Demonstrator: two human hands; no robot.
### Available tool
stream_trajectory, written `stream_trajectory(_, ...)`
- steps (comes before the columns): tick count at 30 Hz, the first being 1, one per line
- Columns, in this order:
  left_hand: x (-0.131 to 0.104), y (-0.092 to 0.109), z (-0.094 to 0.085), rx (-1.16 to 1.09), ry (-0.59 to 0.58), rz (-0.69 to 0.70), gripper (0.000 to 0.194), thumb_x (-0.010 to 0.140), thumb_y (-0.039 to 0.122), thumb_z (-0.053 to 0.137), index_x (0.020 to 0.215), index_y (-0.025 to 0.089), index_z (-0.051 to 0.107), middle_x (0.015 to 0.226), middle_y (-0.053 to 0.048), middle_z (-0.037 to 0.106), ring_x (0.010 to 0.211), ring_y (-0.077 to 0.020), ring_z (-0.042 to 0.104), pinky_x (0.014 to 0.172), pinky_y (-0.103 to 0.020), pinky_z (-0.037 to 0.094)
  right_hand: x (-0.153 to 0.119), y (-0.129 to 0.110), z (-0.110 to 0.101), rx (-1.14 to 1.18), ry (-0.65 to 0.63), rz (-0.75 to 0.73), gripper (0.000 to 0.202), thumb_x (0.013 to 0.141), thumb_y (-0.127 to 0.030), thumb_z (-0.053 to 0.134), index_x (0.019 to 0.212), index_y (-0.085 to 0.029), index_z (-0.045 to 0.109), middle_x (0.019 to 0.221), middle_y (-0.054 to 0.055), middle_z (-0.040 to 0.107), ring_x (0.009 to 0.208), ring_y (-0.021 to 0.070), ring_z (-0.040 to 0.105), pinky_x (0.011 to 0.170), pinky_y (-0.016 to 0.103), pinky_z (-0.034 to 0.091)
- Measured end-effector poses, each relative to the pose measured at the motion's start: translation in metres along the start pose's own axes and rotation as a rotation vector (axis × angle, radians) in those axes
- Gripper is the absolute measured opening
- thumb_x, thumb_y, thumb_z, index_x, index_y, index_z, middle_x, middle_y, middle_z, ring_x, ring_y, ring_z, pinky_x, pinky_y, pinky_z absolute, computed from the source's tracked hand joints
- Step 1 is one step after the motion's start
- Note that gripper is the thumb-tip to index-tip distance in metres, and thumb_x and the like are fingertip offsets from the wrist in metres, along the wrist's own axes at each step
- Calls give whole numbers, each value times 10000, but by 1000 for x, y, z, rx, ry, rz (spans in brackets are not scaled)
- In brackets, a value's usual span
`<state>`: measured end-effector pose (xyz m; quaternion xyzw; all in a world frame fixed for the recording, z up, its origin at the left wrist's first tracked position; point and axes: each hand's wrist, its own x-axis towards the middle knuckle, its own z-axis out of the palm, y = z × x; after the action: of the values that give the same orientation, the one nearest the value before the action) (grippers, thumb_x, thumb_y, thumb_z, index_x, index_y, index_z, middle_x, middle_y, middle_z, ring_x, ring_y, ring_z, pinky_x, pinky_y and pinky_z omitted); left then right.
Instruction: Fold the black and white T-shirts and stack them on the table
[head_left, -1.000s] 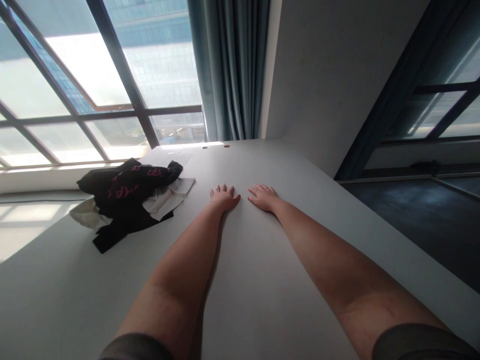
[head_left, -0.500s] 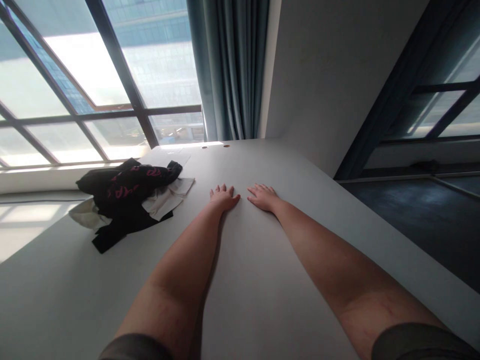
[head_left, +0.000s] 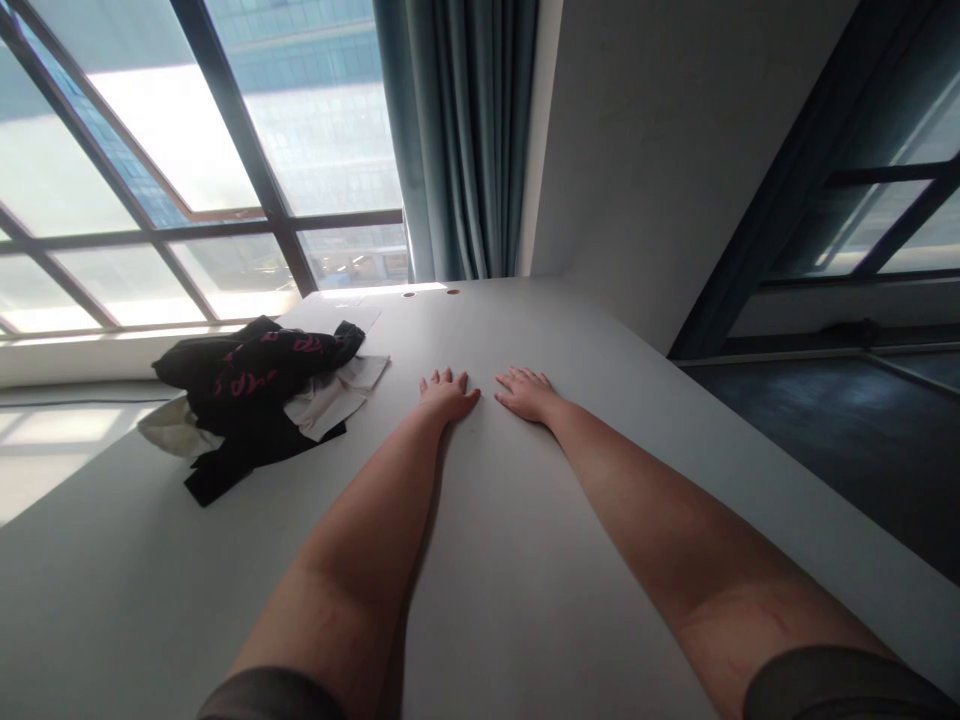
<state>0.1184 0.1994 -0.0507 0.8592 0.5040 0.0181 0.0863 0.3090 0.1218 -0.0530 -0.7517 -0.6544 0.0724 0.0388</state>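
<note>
Both my arms reach forward over a white table (head_left: 525, 560). My left hand (head_left: 448, 396) lies palm down on the tabletop with its fingers spread, holding nothing. A short gap to its right, my right hand (head_left: 527, 394) also rests flat on the surface, fingers apart and nothing in it. Left of my left hand sits a crumpled heap of clothes, not touched by either hand. The heap has a black garment (head_left: 255, 375) with pinkish-red print on top, and a whitish cloth (head_left: 341, 395) sticks out at its right side.
Two small round holes are in the table near its far end. Beyond it hang blue-grey curtains (head_left: 465, 140) beside a grey wall (head_left: 660, 130). A large window (head_left: 315, 110) fills the left, and dark floor (head_left: 825, 430) shows past the table's right edge.
</note>
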Motion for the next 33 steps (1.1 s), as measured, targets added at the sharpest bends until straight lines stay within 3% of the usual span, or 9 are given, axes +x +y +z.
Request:
stream_trajectory(10,3,-2,3,-14,18,19,761,976,690,360,1611,273,394,1743,-157,218,1603,-428,168,1259,-672,121,1,1,2,13,7,-6,650,1057,-550,398,1654,-294,372,1735,95,214,1590,353,195,1274,582,146)
stream_trajectory(18,7,-5,6,-49,35,88,657,1006,611,412,1568,273,437,1738,-126,257,1608,-379,188,1269,-656,127,0,1,0,18,6,-8,642,1064,-545,404,1654,-294,375,1732,99,222,1590,354,195,1273,590,149)
stream_trajectory(23,10,-7,8,-94,80,152,531,1015,524,482,1497,306,525,1704,-87,354,1587,-346,266,1265,-660,162,1,2,2,17,18,-9,635,1063,-538,416,1648,-292,388,1729,99,233,1586,357,208,1271,595,161)
stream_trajectory(28,9,-4,6,-175,141,234,425,1008,394,533,1407,287,636,1592,-66,530,1462,-255,484,1272,-472,297,3,3,4,22,38,-18,628,1056,-538,442,1635,-296,416,1720,101,260,1574,366,239,1261,606,186)
stream_trajectory(33,8,-2,3,-249,192,263,369,998,334,532,1307,258,719,1385,-56,704,1261,-217,647,1131,-318,469,4,4,5,58,129,-35,568,1018,-491,530,1546,-283,549,1657,106,396,1519,342,354,1242,567,261)
